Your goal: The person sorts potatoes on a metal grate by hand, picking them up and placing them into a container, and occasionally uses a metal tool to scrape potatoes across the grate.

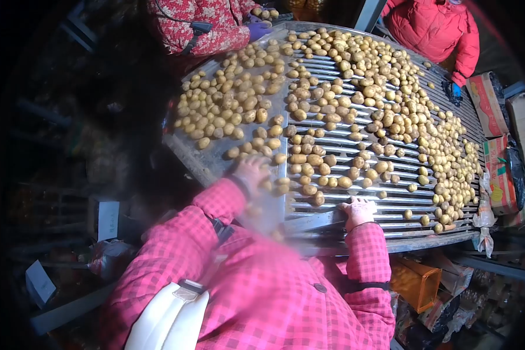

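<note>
Many potatoes (315,158) lie on a sorting table with a smooth metal sheet (216,156) at the left and metal bars (361,192) at the right. My left hand (253,172), a little blurred, reaches over the sheet with its fingers spread among the nearest potatoes; some are partly hidden beside it. My right hand (359,212) rests on the near bars, fingers stretched to the left. It touches the right end of a flat metal strip (314,223) that slants along the near edge. No potato shows in either hand.
Across the table at upper left, a person in a patterned red jacket (210,26) has a gloved hand (259,30) by potatoes. Another person in a red padded coat (429,35) stands at the far right. Cardboard boxes (499,169) line the right side; an orange crate (414,284) sits below.
</note>
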`<state>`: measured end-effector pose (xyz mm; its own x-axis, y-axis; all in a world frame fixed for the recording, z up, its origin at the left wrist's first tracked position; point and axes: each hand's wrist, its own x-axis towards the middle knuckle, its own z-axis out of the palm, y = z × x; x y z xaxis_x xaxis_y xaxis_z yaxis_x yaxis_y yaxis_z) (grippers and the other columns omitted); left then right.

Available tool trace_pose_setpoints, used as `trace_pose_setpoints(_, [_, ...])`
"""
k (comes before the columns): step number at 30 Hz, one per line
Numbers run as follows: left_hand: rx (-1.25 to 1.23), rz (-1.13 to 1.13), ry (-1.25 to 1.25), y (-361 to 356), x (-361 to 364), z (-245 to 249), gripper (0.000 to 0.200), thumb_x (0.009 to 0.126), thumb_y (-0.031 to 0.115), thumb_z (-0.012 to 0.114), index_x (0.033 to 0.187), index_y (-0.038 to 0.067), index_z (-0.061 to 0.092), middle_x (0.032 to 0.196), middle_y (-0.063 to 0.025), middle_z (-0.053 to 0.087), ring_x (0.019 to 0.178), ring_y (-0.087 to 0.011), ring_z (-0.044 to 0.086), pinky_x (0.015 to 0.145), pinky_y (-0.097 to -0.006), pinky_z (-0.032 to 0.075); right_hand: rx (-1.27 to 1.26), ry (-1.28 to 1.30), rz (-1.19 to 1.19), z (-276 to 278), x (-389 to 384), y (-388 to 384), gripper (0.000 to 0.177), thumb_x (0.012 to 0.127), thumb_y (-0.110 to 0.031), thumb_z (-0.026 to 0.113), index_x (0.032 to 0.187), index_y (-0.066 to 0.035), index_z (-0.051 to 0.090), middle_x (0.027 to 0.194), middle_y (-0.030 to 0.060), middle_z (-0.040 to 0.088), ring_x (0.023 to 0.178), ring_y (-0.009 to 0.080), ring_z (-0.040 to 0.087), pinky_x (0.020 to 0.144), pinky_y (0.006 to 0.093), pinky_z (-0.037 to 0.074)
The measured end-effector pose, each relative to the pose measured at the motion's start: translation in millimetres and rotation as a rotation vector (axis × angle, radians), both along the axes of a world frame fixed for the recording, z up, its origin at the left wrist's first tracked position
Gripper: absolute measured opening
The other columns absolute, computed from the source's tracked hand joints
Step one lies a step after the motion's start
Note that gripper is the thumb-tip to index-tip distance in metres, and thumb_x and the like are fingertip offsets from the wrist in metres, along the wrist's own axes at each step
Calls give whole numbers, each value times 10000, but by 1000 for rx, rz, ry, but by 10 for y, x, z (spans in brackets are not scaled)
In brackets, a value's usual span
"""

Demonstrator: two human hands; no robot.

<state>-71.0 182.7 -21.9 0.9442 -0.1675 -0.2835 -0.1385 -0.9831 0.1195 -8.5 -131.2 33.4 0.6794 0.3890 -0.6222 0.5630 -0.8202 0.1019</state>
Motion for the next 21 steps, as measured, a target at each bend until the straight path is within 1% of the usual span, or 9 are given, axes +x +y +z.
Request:
trace_pose_setpoints(6, [-122, 240, -158, 257, 18, 3, 574, 637, 346, 732, 1139, 150, 532, 1308, -173, 369, 1224, -333, 325, 1032, -461, 258, 340, -66, -223, -268, 143, -302, 539, 610, -164, 725, 1125, -248, 592, 1156, 85, 520, 1120, 256, 476, 942, 381, 381])
trace_pose_setpoints(9, [-91, 24, -123, -39, -126, 82, 607, 663, 331, 706, 1207, 165, 494, 1308, -178, 367, 1215, -352, 337, 1017, -498, 267, 1211, 317, -656, -474, 63, -653, 609, 668, -25, 702, 1239, -47, 491, 1131, 98, 558, 1034, 197, 526, 888, 308, 417])
trace_pose_setpoints(12, [-184, -152, -48, -438, -233, 23, 602, 677, 355, 688, 1214, 172, 487, 1317, -166, 363, 1223, -360, 330, 1019, -507, 257, 1553, 212, -1178, -236, -71, -811, 551, 691, -94, 713, 1193, 4, 507, 1107, 96, 570, 979, 166, 548, 847, 294, 436])
trace_pose_setpoints(14, [-265, -249, 4, -540, -176, 14, 594, 685, 368, 677, 1213, 174, 486, 1319, -160, 363, 1227, -364, 326, 1022, -509, 248, 1601, 156, -1257, -424, -4, -1139, 493, 724, -105, 689, 1171, 13, 515, 1086, 80, 573, 967, 161, 547, 836, 300, 438])
trace_pose_setpoints(15, [-249, -246, 57, -554, -121, 85, 588, 691, 378, 668, 1211, 172, 486, 1322, -157, 362, 1229, -368, 324, 1022, -513, 243, 1453, -87, -1316, -601, 56, -1312, 460, 750, -109, 666, 1170, -1, 514, 1058, 86, 573, 943, 150, 543, 817, 296, 440])
trace_pose_setpoints(16, [-234, -250, 111, -570, -64, 108, 583, 697, 388, 660, 1209, 171, 486, 1325, -154, 360, 1231, -371, 322, 1023, -517, 238, 1348, -178, -1323, -386, 64, -1277, 485, 737, -142, 676, 1169, 3, 510, 1037, 132, 585, 934, 212, 567, 817, 318, 447])
trace_pose_setpoints(18, [-186, -255, 33, -491, -46, -42, 602, 679, 384, 676, 1212, 177, 487, 1334, -147, 352, 1227, -370, 323, 1029, -516, 224, 956, -591, -1165, -814, 156, -1616, 498, 712, -218, 686, 1124, 12, 527, 991, 193, 597, 925, 311, 582, 816, 370, 454])
trace_pose_setpoints(19, [-198, -191, 38, -479, -47, -59, 624, 670, 384, 684, 1221, 172, 481, 1338, -160, 343, 1227, -374, 317, 1030, -514, 219, 717, -678, -1163, -676, 136, -1470, 493, 698, -296, 670, 1063, 14, 552, 966, 225, 597, 950, 378, 565, 818, 422, 447])
trace_pose_setpoints(21, [-214, -133, 52, -436, -35, -81, 646, 661, 384, 692, 1229, 167, 475, 1342, -173, 334, 1227, -379, 310, 1031, -512, 215, 315, -476, -1161, -479, 177, -1123, 463, 714, -327, 651, 1025, -1, 545, 997, 230, 597, 970, 358, 573, 830, 428, 456])
